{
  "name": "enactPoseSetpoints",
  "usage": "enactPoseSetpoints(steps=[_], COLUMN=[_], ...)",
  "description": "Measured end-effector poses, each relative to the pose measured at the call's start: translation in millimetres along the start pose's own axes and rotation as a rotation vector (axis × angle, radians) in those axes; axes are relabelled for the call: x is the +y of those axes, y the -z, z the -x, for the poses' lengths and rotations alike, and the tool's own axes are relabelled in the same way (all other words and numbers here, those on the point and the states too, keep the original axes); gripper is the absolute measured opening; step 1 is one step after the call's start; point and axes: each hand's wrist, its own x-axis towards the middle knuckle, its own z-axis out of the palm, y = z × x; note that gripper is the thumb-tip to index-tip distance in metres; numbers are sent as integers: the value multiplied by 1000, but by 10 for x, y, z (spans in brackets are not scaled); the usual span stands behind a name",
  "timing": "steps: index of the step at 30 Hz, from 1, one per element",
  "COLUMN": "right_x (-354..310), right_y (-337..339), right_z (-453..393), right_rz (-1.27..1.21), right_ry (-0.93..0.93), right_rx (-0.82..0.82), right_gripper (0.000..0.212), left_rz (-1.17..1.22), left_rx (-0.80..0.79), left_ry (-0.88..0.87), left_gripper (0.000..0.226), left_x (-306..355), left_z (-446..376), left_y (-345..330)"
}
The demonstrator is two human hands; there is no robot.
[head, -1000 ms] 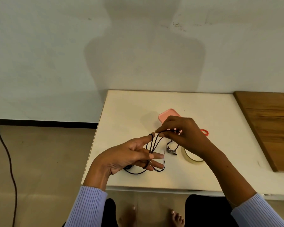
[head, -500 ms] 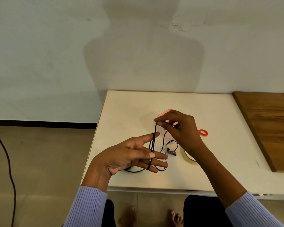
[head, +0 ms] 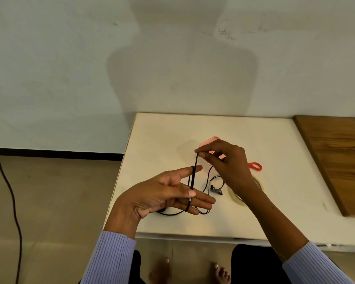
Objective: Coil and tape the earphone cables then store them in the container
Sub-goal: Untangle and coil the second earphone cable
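Observation:
A black earphone cable (head: 193, 179) is looped around the straight, spread fingers of my left hand (head: 168, 193), which hovers palm up over the white table (head: 162, 136). My right hand (head: 223, 160) pinches the cable above the left fingertips and holds it taut. The earbuds (head: 214, 189) dangle just right of my left fingers, and slack cable lies on the table under that hand. A pink container (head: 210, 140) sits mostly hidden behind my right hand. A roll of clear tape (head: 258, 183) lies partly under my right wrist.
Red-handled scissors (head: 255, 166) lie right of my right hand. A wooden board (head: 340, 160) covers the table's right side. The wall stands close behind the table. A dark cord (head: 8, 191) runs down the floor at the left.
My right hand has lifted the cable up and away from my left fingers, drawing it tight. The left hand has stayed in place with the loops around its fingers.

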Motion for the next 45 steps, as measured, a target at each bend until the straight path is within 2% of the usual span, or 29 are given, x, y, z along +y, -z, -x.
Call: enactPoseSetpoints(steps=[10, 14, 18, 21, 23, 27, 30, 33, 35, 39, 45], right_x=[-44, -104, -202, -256, -289, -283, -242, -212, -167, -74, -13], right_y=[-57, -61, -83, -172, -222, -285, -291, -222, -166, -85, 23], right_z=[2, 17, 83, 134, 157, 199, 235, 213, 189, 130, 34], right_rz=[-20, -159, -412, -414, -382, -176, 146, 356, 408, 346, 213], right_ry=[-28, -131, -309, -382, -404, -263, -80, 70, 157, 287, 367], right_rx=[-31, -148, -285, -319, -349, -399, -362, -332, -325, -331, -224], right_gripper=[14, 17, 15, 31, 29, 16, 19, 19, 17, 12, 13], left_rz=[-2, 71, 171, 275, 339, 384, 248, 84, -30, -223, -55], left_rx=[-62, -76, 73, 253, 351, 560, 703, 738, 716, 614, 331], left_ry=[-54, -156, -235, -294, -340, -409, -414, -307, -193, -32, 48], left_gripper=[58, 54, 60, 69, 67, 68, 71, 71, 72, 80, 70], left_x=[-5, 10, 18, 24, 29, 5, -33, -63, -92, -125, -90], left_z=[4, 15, -33, -117, -165, -237, -267, -294, -294, -256, -143], left_y=[19, 26, 31, 12, 2, 54, 95, 63, 56, 71, 34])
